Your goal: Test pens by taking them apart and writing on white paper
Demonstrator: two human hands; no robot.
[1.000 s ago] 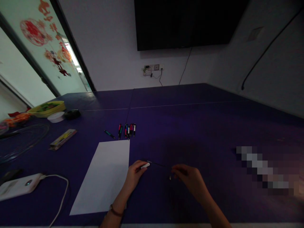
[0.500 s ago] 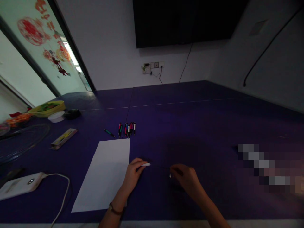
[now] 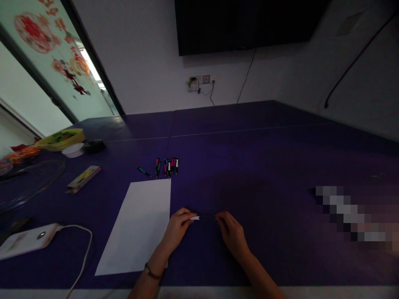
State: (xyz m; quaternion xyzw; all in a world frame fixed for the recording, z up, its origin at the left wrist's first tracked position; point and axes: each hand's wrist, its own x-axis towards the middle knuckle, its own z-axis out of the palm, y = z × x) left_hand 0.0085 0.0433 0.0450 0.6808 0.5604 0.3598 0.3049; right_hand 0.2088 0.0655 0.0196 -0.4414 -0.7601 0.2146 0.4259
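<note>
My left hand (image 3: 178, 226) is closed in a pinch on a short white pen barrel (image 3: 195, 218), whose end points to the right. Facing it, my right hand (image 3: 231, 231) pinches a thin dark stick (image 3: 208, 216) that looks like a pen refill. The stick lies in line with the barrel and spans the gap between my hands. Whether its tip is inside the barrel is too dim to tell. A white sheet of paper (image 3: 137, 224) lies beneath and left of my left wrist.
Several colored pens (image 3: 167, 167) lie beyond the paper, with a green one (image 3: 144, 172) apart. Leftward are a small box (image 3: 84, 179), a white device (image 3: 29, 241) with a cable, a white lid (image 3: 73, 150) and a yellow basket (image 3: 62, 140). A pixelated patch (image 3: 346, 211) covers something at right.
My right hand has moved left, closer to my left hand, bringing the thin stick in line with the white barrel. The left hand keeps its hold. The view has tilted slightly.
</note>
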